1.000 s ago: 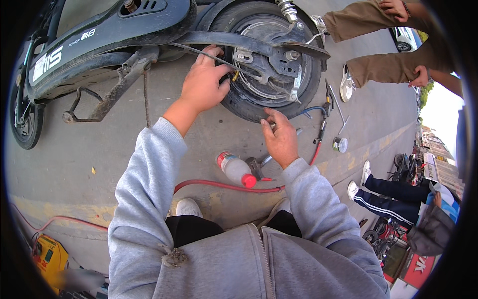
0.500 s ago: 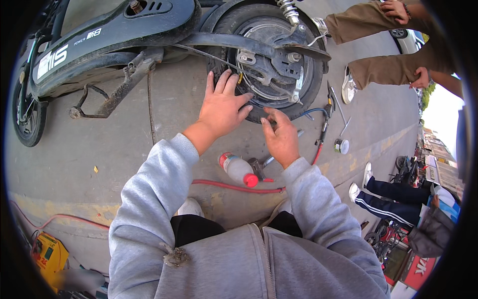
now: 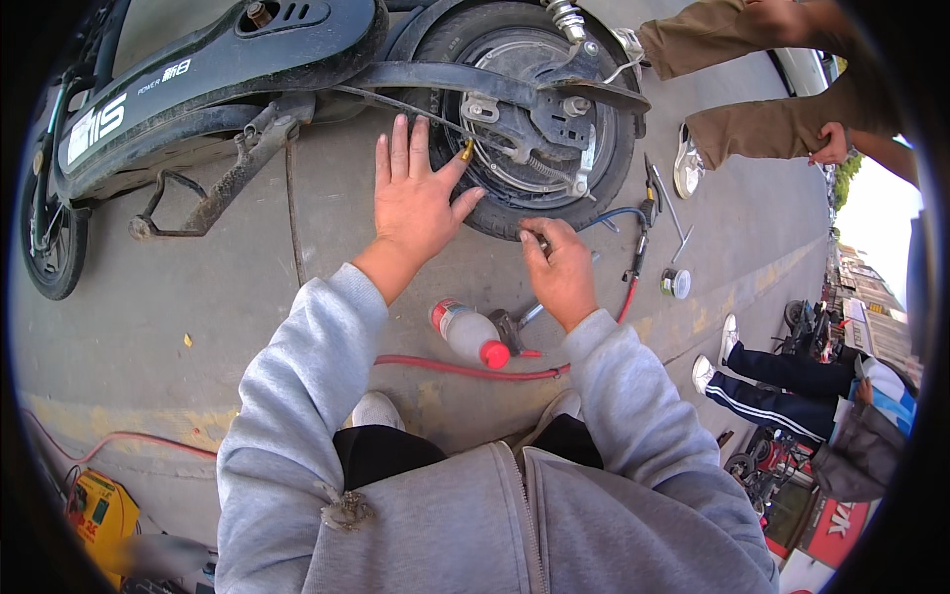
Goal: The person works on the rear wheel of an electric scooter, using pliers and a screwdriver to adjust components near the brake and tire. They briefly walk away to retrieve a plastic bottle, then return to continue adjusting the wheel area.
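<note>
Here, left hand (image 3: 421, 208), fingers (image 3: 400, 153) apart

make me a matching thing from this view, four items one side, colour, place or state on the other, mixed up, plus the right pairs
1. left hand
2. right hand
3. bottle
4. machine

A. yellow, at the lower left of the picture
B. fingers curled, by the lower edge of the tyre
C. topped with a red cap
D. fingers spread out

Right pairs: 1-D, 2-B, 3-C, 4-A
</note>
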### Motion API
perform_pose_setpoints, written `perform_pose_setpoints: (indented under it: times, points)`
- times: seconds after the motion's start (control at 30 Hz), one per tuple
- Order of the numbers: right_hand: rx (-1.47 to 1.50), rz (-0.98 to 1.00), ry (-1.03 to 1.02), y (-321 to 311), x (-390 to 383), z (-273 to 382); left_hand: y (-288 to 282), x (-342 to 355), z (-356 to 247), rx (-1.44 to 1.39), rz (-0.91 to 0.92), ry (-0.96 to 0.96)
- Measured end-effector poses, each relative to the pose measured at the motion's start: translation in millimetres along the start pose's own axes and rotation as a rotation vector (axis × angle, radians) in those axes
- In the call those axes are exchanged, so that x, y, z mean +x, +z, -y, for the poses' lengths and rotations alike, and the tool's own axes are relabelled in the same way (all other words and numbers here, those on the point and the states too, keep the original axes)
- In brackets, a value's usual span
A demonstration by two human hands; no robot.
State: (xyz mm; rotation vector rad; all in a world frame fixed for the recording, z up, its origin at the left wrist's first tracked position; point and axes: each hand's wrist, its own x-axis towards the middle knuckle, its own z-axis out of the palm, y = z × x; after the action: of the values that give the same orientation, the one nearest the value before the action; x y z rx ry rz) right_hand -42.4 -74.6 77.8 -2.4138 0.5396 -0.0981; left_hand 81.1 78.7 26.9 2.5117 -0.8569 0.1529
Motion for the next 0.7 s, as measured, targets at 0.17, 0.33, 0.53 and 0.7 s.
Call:
perform_pose_setpoints:
  times: [0.17,0.33,0.53,0.7]
  points:
    - [-0.007,-0.012,-0.006,1.9,-2.2,-1.2,-3.0,-3.6,-9.1,-0.135,0.217,0.105]
    - [0.005,0.004,0.032,0.1,-4.6,-6.7,-4.3,4.1,-0.5,0.167,-0.008,-0.002]
    - [-0.077,0.009,-0.041,-2.6,-5.1,-7.0,1.3,-5.5,11.2,-0.085,-0.036,0.131]
    - [-0.490,0.136,-0.067,3.2,-8.6,0.3,9.4,-6.8,45.4,-0.374,-0.267,-0.273]
